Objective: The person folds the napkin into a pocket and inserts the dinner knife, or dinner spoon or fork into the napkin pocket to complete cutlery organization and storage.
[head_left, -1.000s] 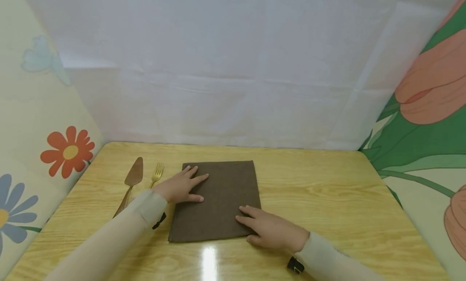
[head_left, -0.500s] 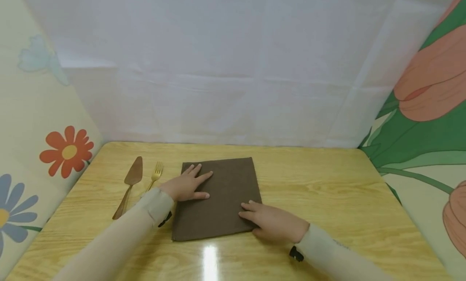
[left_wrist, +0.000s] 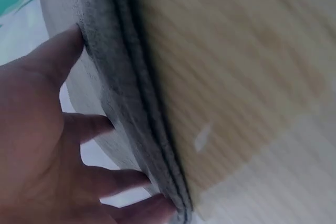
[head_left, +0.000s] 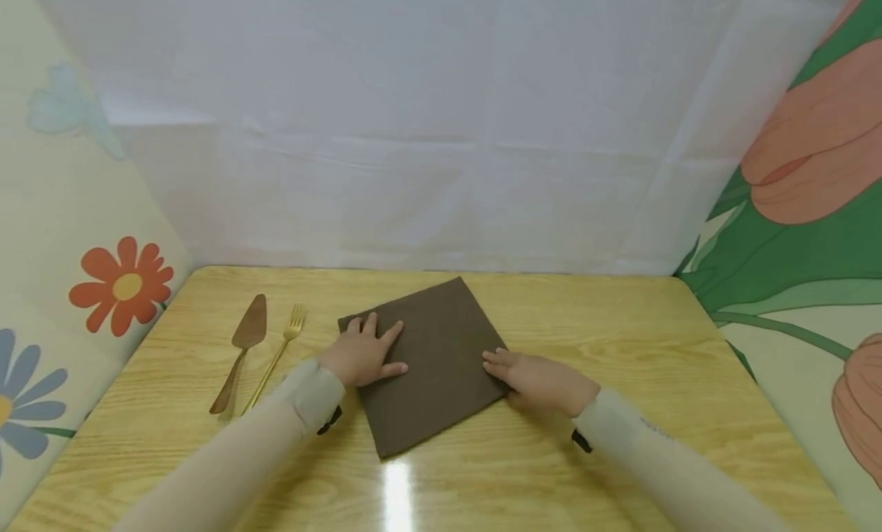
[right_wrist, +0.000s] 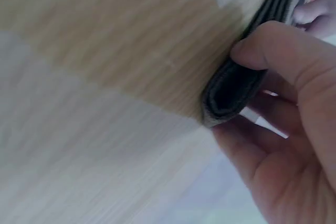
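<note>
A dark brown cloth (head_left: 441, 363), folded square, lies turned at an angle on the table. My left hand (head_left: 358, 359) rests on its left side with the fingers spread. In the left wrist view, several fingertips of that hand touch the cloth (left_wrist: 113, 51) close to its layered edge. At the cloth's right corner is my right hand (head_left: 544, 380), straight fingers on top. The right wrist view shows the thumb of the right hand (right_wrist: 294, 103) against the stacked layers, the other fingers along the fold. Part of the cloth is hidden under both hands.
Left of the cloth, a copper-coloured cake server (head_left: 250, 327) and a gold fork (head_left: 279, 356) lie side by side on the wooden table (head_left: 606, 333). A white sheet (head_left: 427, 134) hangs behind the table, with flower-patterned panels on both sides.
The cloth has turned counter-clockwise, its right side swinging away from me. My right hand has moved forward and right with the corner; my left has shifted slightly right. More of the fork shows.
</note>
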Demonstrator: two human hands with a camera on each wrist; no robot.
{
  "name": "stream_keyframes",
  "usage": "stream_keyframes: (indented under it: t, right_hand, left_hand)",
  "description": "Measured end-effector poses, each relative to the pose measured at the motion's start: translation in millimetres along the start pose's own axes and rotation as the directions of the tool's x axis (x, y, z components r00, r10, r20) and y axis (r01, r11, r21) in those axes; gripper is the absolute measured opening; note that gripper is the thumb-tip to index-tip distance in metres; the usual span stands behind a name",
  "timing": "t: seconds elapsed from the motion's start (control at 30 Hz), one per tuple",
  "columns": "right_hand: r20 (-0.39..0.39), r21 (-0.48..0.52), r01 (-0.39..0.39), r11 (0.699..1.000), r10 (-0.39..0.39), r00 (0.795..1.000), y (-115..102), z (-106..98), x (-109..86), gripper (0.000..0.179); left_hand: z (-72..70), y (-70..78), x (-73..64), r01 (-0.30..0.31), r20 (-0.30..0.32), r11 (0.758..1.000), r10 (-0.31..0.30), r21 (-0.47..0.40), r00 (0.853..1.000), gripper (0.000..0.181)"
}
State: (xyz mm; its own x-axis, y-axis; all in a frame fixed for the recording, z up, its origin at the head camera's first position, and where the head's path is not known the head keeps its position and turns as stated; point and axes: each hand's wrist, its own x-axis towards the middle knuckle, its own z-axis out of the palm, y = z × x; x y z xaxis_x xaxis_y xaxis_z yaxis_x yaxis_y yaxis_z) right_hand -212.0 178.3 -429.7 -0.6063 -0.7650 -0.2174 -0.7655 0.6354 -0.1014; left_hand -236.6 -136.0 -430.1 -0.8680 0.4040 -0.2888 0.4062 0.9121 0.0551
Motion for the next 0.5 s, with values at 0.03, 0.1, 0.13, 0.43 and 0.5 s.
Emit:
stream_keyframes:
  t: [0.03, 0.1, 0.13, 0.43, 0.5]
  right_hand:
    - [-0.005, -0.005, 0.003, 1.0, -0.003, 1.0, 3.7, -0.2, 0.3, 0.052]
    - [-0.003, -0.009, 0.005, 1.0, -0.005, 1.0, 10.9, -1.0, 0.9, 0.052]
    - [-0.003, -0.011, 0.005, 1.0, -0.005, 1.0, 14.0, -2.1, 1.2, 0.053]
    - [0.016, 0.02, -0.055, 0.998, 0.055, 0.998, 33.3, -13.0, 6.2, 0.058]
    - [0.019, 0.044, -0.063, 0.997, 0.062, 0.998, 34.8, -12.7, 7.1, 0.058]
  left_hand:
    - [-0.6, 2.2, -2.2, 0.004, -0.003, 1.0, -0.004, 0.008, 1.0, 0.077]
    - [-0.7, 5.8, -6.0, 0.004, -0.015, 1.0, -0.004, 0.028, 1.0, 0.077]
    - [-0.9, 7.8, -7.9, 0.002, -0.025, 0.999, -0.001, 0.036, 1.0, 0.077]
    - [4.1, 19.4, -18.1, -0.004, -0.058, 0.999, 0.007, 0.04, 0.998, 0.08]
    - [5.5, 19.5, -19.0, -0.003, -0.062, 1.0, 0.004, 0.017, 0.998, 0.08]
